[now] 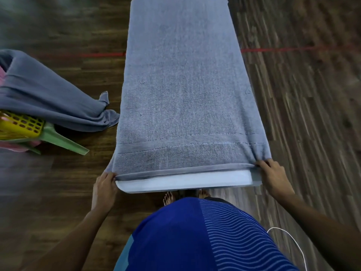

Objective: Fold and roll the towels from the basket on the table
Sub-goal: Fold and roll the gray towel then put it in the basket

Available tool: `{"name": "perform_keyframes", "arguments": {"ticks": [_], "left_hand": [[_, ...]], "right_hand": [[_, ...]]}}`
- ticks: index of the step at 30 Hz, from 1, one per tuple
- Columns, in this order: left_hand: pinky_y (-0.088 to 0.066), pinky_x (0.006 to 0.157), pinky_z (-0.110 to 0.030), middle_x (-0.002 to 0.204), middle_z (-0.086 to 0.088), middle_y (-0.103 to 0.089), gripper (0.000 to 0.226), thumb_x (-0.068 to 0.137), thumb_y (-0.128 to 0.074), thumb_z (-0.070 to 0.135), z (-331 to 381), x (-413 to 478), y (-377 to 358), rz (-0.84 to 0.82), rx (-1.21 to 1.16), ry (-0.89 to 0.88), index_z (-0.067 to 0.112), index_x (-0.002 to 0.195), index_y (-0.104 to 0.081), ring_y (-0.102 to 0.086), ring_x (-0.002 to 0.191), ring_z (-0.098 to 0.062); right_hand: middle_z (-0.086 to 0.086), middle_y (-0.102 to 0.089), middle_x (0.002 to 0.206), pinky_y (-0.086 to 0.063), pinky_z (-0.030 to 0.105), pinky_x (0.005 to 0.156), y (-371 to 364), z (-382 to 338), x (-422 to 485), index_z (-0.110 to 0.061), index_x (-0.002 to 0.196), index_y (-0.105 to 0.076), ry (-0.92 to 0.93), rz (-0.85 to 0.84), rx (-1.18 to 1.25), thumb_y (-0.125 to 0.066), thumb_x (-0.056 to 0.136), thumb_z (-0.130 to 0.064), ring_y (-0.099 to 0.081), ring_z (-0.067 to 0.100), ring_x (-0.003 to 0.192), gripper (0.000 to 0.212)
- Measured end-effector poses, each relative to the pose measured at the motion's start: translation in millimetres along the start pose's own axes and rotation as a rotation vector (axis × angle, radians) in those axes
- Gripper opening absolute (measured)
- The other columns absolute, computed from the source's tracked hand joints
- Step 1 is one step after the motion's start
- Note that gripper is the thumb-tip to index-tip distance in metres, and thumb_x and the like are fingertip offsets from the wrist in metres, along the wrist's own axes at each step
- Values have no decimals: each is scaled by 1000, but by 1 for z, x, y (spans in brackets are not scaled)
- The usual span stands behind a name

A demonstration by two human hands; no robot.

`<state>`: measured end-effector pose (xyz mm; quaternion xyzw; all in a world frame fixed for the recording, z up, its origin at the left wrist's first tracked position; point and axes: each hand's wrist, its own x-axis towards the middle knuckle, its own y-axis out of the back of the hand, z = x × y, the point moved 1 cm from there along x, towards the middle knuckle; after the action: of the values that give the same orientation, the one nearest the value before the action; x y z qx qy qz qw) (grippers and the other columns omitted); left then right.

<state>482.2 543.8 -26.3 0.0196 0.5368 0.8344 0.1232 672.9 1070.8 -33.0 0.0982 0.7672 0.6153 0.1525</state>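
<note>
1. Grey-blue towel point(183, 94) lies spread flat along the length of a narrow white table point(183, 181). It covers nearly the whole top and hangs a little over both long sides. Only a white strip of table shows at the near end.
2. The towel's near hem runs across the table just short of that edge. Two stitched bands cross the towel a bit further up.
3. Left hand point(103, 188): at the near left corner of the towel, fingers curled over the hem and pinching it, corner pulled slightly off the table's side.
4. Right hand point(273, 177): at the near right corner, fingers bent and gripping the hem. The cloth bunches into small creases just above the fingertips.
5. Both arms reach forward, one on either side of the table end. The person wears a blue shirt point(195, 235) with wavy stripes on one half. Bare feet point(169, 198) show under the table edge.
6. Left of the table: a yellow lattice basket point(23, 124), well apart from the hands. A second towel point(48, 98), also grey-blue, is draped over it with a corner trailing toward the table. A bit of pink cloth point(2, 75) is at the frame edge.
7. A green plastic leg point(64, 141) juts out from beneath the basket.
8. Dark wood-pattern floor; a red line point(293, 49) crosses it behind the table. A white cable point(293, 243) loops at lower right.
</note>
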Motion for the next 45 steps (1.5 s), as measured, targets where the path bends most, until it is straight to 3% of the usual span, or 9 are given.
{"name": "perform_keyframes", "arguments": {"ticks": [6,11,21,28,34,36,38,41,45], "left_hand": [[-51,74,-42,88,-1,-65,24,90,-42,25,-3,-8,5,-60,30,-95,16,93,-64,-59,81,-19],[-50,81,-43,93,-6,-68,20,88,-58,1,-4,-12,6,-55,106,-104,9,102,-68,-63,86,-23],[-48,84,-43,96,-6,-68,21,85,-66,4,-16,-17,1,-170,183,-134,9,104,-69,-60,85,-21],[-49,76,-45,85,-3,-62,15,92,-52,4,-8,2,-1,-198,72,13,17,92,-60,-57,78,-20],[-38,89,-52,93,-7,-54,7,92,-50,9,9,10,-11,-109,146,160,16,93,-51,-52,91,-30],[-37,93,-54,104,-14,-50,13,88,-56,6,15,7,-12,-46,222,150,12,99,-53,-47,100,-36],[-42,83,-48,102,-13,-49,20,80,-59,-4,24,5,-14,-39,178,70,9,95,-54,-46,97,-34],[-46,68,-42,90,-7,-51,24,76,-59,-13,31,2,-17,-108,46,-57,9,87,-56,-49,84,-27],[-51,82,-44,105,-13,-63,28,81,-67,-5,22,-11,-14,-128,71,-158,0,108,-64,-58,95,-29]], "right_hand": [[4,-62,94,-44,41,64,0,18,-19,-16,95,-69,24,-19,7,-70,73,2,-55,31,77,29],[2,-65,89,-39,36,61,-3,18,-40,-17,89,-67,-25,-37,4,-71,80,-6,-60,30,75,14],[1,-61,90,-37,35,62,-15,29,-58,-17,89,-68,-39,-81,5,-70,83,-11,-55,27,75,9],[1,-62,96,-29,36,75,-4,21,-33,-19,92,-59,-157,-127,83,-48,92,-17,-53,27,90,12],[5,-60,102,-29,45,91,-3,12,-10,-21,100,-58,-261,-104,4,-56,89,-17,-52,30,99,12],[10,-54,103,-30,46,86,-2,7,-12,-16,100,-60,-210,6,-64,-62,85,-14,-48,33,96,15],[10,-51,98,-34,42,75,-3,0,-12,-13,94,-61,-86,64,-29,-59,83,-7,-45,31,87,12],[2,-49,91,-42,39,69,-11,-12,-15,-13,86,-60,24,-28,95,-59,80,3,-47,27,85,17],[3,-55,103,-47,40,75,-18,-18,-28,-13,99,-61,61,-47,78,-66,75,1,-51,25,89,28]]}}
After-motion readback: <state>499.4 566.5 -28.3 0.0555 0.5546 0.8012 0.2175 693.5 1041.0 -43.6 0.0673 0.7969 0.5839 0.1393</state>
